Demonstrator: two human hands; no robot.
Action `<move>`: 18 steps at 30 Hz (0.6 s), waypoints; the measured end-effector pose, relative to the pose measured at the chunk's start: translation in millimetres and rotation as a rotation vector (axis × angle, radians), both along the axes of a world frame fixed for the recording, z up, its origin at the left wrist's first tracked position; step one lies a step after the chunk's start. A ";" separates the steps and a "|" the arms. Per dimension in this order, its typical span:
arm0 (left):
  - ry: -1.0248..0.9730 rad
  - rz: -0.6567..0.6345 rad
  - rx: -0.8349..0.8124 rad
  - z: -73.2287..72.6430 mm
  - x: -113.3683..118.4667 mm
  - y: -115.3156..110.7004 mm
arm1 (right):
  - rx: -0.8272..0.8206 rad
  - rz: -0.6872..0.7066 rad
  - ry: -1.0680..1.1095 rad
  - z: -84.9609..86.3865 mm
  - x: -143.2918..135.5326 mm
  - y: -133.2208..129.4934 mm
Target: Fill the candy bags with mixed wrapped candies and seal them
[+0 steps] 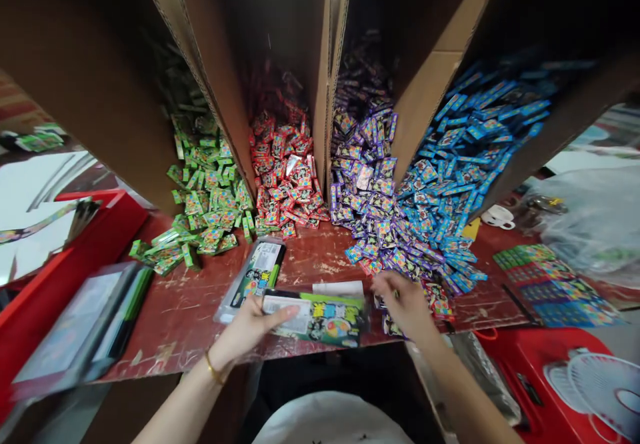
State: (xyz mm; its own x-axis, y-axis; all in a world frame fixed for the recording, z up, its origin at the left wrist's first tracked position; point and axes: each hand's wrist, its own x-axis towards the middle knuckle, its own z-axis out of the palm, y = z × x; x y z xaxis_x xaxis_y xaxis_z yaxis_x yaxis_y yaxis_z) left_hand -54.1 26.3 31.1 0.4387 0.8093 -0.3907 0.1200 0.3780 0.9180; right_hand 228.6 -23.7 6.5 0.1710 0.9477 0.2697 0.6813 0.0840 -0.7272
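Note:
My left hand [250, 327] grips the left end of a clear-wrapped flat pack [335, 321] with a black, green and white printed front, thumb on top. A similar pack [260, 271] lies on the table behind it. At the held pack's right end is my right hand [403, 301], its fingers curled together and slightly blurred. Whatever may be between those fingers is hidden. Just beyond it spreads a heap of small purple packets [385, 231]; a few red packets [437, 301] lie beside the wrist. A white paper piece [338, 289] shows behind the held pack.
Tall cardboard boxes [413, 107] spill green packets [213, 197], red packets [300, 181] and blue packets [450, 171] onto the red table [315, 251]. A red bin [107, 224] stands left, near more wrapped packs [75, 324]. Right are printed sheets [555, 287], a red stool [545, 357] and a white fan [607, 387].

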 end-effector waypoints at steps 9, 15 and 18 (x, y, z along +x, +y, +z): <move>-0.151 0.460 -0.040 -27.1 -8.7 10.4 | -0.114 -0.399 -0.403 -37.3 75.6 117.0; -0.036 0.574 -0.059 -25.9 -39.0 4.8 | -0.129 -0.341 -0.444 -44.1 78.3 128.3; 0.003 0.637 -0.080 -23.1 -59.2 0.5 | 0.078 -0.325 -0.467 -46.8 70.9 123.2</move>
State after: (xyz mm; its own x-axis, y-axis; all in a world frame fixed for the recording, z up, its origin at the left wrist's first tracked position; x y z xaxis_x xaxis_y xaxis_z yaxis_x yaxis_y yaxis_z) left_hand -113.3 26.8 8.0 -0.1196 0.8792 -0.4613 -0.1487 0.4435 0.8839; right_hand 299.5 99.5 -40.3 0.2956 0.8409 0.4533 0.9287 -0.1419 -0.3425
